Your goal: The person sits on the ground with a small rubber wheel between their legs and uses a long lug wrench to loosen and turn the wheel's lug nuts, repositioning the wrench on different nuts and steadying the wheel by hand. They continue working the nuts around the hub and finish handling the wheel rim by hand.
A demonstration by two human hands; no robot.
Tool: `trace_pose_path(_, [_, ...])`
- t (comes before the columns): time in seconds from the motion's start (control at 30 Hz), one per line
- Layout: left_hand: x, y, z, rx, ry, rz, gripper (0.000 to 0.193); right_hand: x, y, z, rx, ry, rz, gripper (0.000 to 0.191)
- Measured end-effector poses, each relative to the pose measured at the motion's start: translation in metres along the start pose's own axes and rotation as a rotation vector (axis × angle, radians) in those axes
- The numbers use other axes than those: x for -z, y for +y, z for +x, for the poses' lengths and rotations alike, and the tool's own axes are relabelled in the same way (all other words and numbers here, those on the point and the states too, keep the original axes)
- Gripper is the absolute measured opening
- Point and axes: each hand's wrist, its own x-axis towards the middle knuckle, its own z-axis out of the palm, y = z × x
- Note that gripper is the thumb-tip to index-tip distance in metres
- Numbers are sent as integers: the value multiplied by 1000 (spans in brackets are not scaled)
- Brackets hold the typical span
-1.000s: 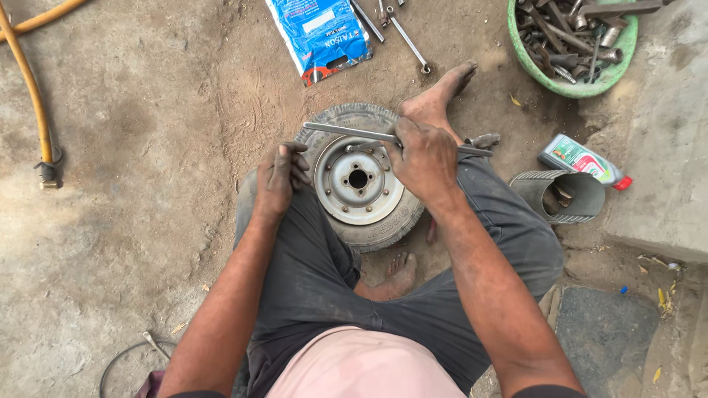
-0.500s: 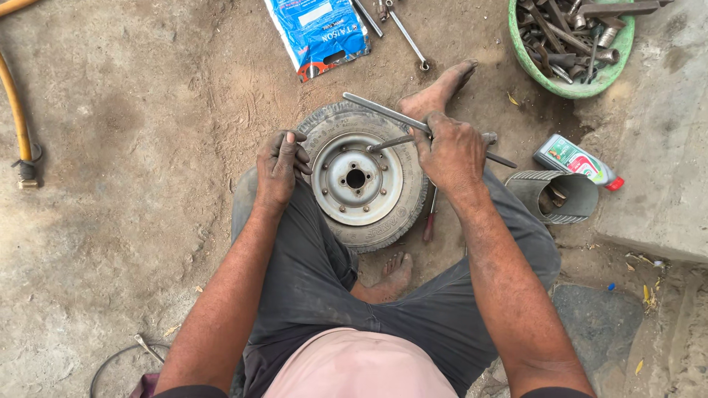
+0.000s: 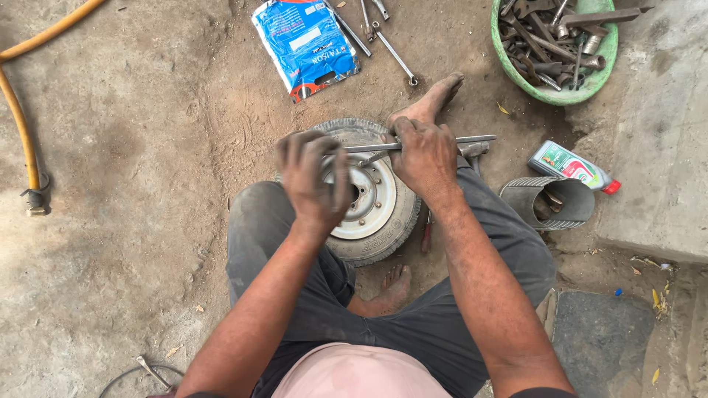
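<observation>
The right hand [image 3: 424,158] grips a metal bar [image 3: 472,140] lying left-to-right across the small wheel [image 3: 376,214]; the left hand [image 3: 313,177], fingers curled, holds its left end.

Around the one small grey-rimmed rubber wheel [image 3: 372,203] between my knees, I count one blue plastic packet [image 3: 304,44], one green plastic bowl [image 3: 590,85] of metal tools, one white bottle [image 3: 571,164], and three loose spanners [image 3: 394,51].

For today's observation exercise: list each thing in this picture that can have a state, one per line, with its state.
small wheel: flat on the ground, tyre on rim
metal bar: level across the wheel, gripped
right hand: closed on the bar
left hand: fingers curled above the rim
green basin: full of tools
plastic bottle: lying down, capped
</observation>
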Motion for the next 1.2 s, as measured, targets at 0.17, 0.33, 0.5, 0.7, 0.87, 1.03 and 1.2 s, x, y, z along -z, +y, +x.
trace_pose_path(0.17, [-40,25,36,-14,-289,402,40,23,52,-3,141,-25,65,42])
trace_pose_path(0.33, [-52,11,36,-188,-283,462,42,23,112,-12,34,-3,30,71])
trace_pose_path(0.5, [-62,-10,33,-295,-293,445,44,-11,125,-25,73,240,-101,71])
trace_pose_path(0.7, [-76,-32,42,-403,-299,383,48,-35,132,-27,47,385,-140,71])
trace_pose_path(0.87, [-78,-34,50,-463,-335,394,53,-31,117,-39,-24,390,-147,72])
trace_pose_path(1.03, [-58,-13,42,-350,-361,344,46,-1,96,-37,-71,348,-153,70])
trace_pose_path(1.2, [-27,10,26,-275,-472,343,38,-3,48,-85,-216,608,66,80])
